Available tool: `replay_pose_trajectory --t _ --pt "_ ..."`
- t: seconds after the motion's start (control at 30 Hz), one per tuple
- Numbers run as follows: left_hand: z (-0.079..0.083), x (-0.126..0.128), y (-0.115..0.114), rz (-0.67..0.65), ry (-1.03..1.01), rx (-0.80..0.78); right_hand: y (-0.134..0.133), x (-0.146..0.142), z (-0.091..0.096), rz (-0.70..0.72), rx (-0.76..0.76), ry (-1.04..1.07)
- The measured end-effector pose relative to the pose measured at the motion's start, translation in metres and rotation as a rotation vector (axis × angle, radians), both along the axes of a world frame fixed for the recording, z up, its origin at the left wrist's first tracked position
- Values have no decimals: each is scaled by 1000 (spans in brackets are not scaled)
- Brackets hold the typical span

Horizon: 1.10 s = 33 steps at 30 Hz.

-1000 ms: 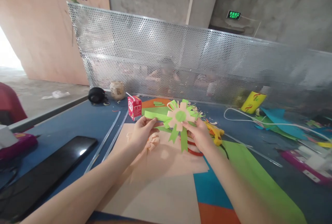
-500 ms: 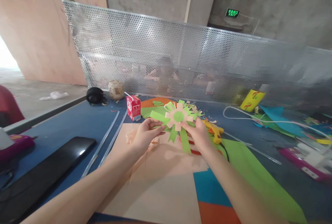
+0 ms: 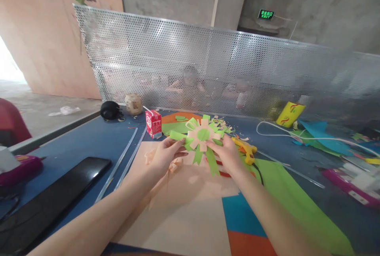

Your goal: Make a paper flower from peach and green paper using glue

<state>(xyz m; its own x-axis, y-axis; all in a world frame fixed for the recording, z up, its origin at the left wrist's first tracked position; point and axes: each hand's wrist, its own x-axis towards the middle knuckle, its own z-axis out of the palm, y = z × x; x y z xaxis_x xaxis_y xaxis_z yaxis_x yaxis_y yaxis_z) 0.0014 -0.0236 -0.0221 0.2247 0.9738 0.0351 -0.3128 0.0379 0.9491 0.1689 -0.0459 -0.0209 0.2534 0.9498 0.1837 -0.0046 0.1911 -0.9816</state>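
Observation:
I hold a paper flower (image 3: 203, 135) above the table, peach petals over green strips with a green disc in the middle. My left hand (image 3: 164, 156) pinches one long green strip on its left side, fingers closed on it. My right hand (image 3: 229, 154) grips the flower's right edge, thumb on the front. Below the flower lies a peach paper sheet (image 3: 190, 212) with curled peach scraps by my left hand.
A red drink carton (image 3: 153, 123) with a straw stands behind the flower. A yellow glue gun (image 3: 246, 148) and red scissors handles lie right of it. Green, blue and orange sheets, a black tablet (image 3: 53, 192), a white cable, a perforated metal screen (image 3: 225, 74) and people behind it.
My left fingers have slid along the green strip and bent it inward toward the flower's centre. The flower has sunk slightly and tilted. My right hand has kept its grip.

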Motion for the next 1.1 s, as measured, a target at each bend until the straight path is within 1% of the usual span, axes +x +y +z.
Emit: replay_pose_trajectory --t 0.07,0.13,0.27,0.4,0.5,0.6,0.77,0.97,1.1 --pt "-2 -2 3 78 65 7 -1 0 0 18 -4 7" --pt "-5 -4 7 122 72 11 -1 -1 0 40 -4 24" --pt "-10 -6 10 112 1 -12 0 -1 0 44 -2 57" --pt "-11 -5 10 126 -35 -49 1 -1 1 52 5 144" --pt "-9 -6 9 126 -70 -37 0 -2 1 89 6 179" --pt "-5 -6 6 125 -67 -2 -1 -2 1 92 0 185" --pt "-1 -10 4 195 -83 6 -1 -1 0 95 -1 190" --pt "-2 -11 6 156 -162 3 -2 -2 3 93 -20 147" --pt "-2 -7 4 100 -195 -23 -1 -2 3 23 1 15"
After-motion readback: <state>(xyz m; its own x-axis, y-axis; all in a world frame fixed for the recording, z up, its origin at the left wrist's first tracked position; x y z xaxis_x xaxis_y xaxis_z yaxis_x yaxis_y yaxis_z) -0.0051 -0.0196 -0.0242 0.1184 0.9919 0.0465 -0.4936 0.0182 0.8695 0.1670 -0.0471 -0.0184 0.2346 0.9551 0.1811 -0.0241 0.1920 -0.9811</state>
